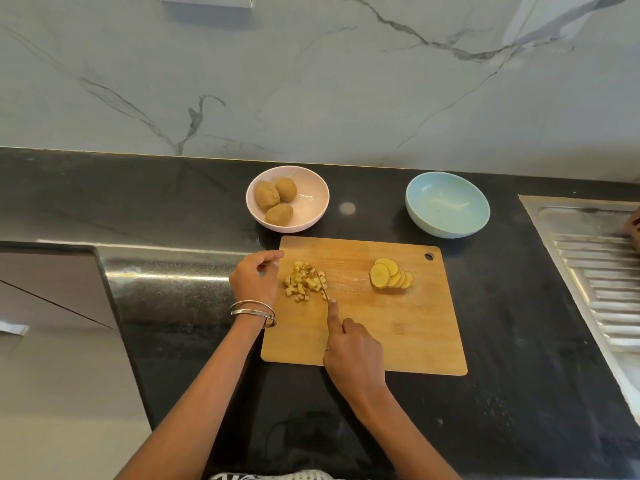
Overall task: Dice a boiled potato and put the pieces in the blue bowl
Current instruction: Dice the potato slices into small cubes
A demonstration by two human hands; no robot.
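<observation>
The right hand is clenched around a knife, its forefinger stretched along the back of the blade, and the blade stands at the right edge of the diced pieces. The left hand is loosely curled just to the left of this heap and grasps nothing; its fingertips are near the dice, and I cannot tell whether they touch them.

The dice lie on the cutting board between the two hands. To the right of the knife, well apart, lies a fan of potato slices not yet diced.

The main risk, I think, is the soft boiled flesh: it may crumble or stick to the blade, so pieces are dragged off the board onto the dark worktop. The left fingers are also close to the edge if the knife moves toward them.

The blue bowl stands empty beyond the right hand, past the far edge of the board. Carrying the dice there means passing over the slices or bare worktop, where pieces can fall. Beyond the left hand a pink bowl holds three whole potatoes; it is not in the way. A steel sink drainboard lies far to the right.
</observation>
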